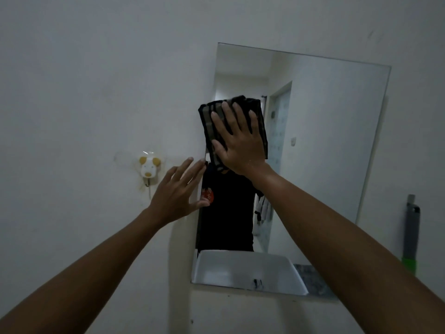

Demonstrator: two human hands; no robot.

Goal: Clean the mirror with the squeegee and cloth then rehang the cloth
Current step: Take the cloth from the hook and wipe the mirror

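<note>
A frameless rectangular mirror point(325, 141) hangs on the white wall. My right hand point(237, 141) lies flat with fingers spread, pressing a folded dark striped cloth point(209, 116) against the mirror's left part, at about mid-height. My left hand point(179, 192) is open, fingers spread, resting on the wall at the mirror's left edge and holding nothing. A grey squeegee point(411, 232) with a green handle stands against the wall to the right of the mirror.
A white and yellow animal-shaped hook point(149, 168) sticks to the wall left of the mirror, with nothing hanging on it. The mirror reflects a person in a dark shirt, a white sink and a doorway.
</note>
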